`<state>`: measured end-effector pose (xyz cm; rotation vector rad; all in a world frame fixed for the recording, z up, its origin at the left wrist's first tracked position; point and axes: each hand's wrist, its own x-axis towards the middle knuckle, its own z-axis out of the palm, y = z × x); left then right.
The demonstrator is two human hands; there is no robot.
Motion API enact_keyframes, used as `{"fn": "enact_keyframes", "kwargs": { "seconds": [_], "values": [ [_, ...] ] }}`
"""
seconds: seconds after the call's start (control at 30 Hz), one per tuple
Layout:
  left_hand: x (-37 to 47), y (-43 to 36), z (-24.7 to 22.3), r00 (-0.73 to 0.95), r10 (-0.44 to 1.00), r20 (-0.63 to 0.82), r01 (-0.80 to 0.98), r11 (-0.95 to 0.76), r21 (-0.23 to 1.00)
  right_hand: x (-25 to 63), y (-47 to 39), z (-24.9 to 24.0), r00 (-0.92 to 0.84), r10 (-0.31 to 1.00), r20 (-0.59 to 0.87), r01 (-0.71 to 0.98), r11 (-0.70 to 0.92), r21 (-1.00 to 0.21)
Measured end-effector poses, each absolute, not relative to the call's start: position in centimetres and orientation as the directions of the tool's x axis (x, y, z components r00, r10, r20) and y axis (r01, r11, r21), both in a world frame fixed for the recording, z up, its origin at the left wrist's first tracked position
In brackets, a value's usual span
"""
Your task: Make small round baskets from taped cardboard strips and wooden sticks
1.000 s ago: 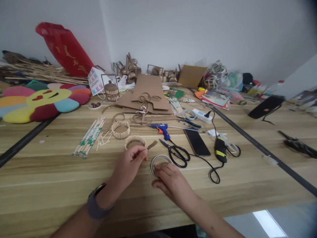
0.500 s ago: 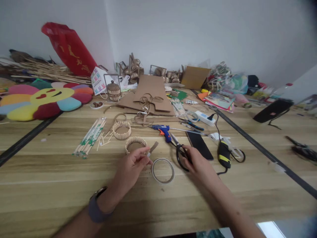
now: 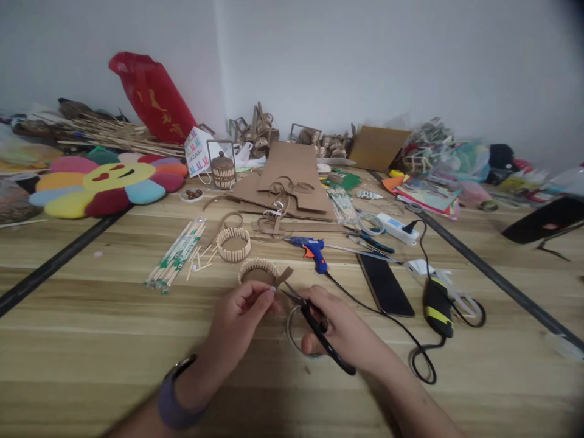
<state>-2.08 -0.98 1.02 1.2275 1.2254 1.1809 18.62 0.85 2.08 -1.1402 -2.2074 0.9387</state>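
Table (image 3: 114,353) crowded. Blue glue gun (image 3: 314,250) beyond the right hand (image 3: 340,328), its cord trailing right past a black phone (image 3: 385,285); power strip (image 3: 396,229) farther back. Tape ring (image 3: 291,328) lies beneath the right hand, partly hidden by it. Near stick ring (image 3: 259,266) sits just behind the left hand (image 3: 241,316), front edge blocked by the fingers. Left grip: thumb and forefinger pinching a brown strip (image 3: 285,277), free end pointing up and right. Right grip: fingers wrapped about the scissors (image 3: 335,356), blades toward the strip; contact cannot be told. Half a second ago the scissors were over by the phone and the tape ring lay uncovered; now they are beside the left fingertips. Count: two stick rings, the second (image 3: 234,246) farther back; one pair of scissors; one glue gun; one phone.
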Motion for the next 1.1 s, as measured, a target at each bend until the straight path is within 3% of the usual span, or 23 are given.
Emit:
{"fn": "enact_keyframes", "kwargs": {
  "seconds": [0.33, 1.1],
  "values": [
    [-1.2, -1.9, 0.5, 0.196, 0.978, -0.069, 0.031, 0.064, 0.997, 18.7, -0.1, 1.3, -0.568, 0.816, 0.105, 0.506, 0.448, -0.737],
    [-0.8, -2.2, 0.4, 0.2, 0.976, -0.081, -0.016, 0.086, 0.996, 18.6, -0.4, 1.3, -0.578, 0.801, 0.156, 0.442, 0.469, -0.765]
  ]
}}
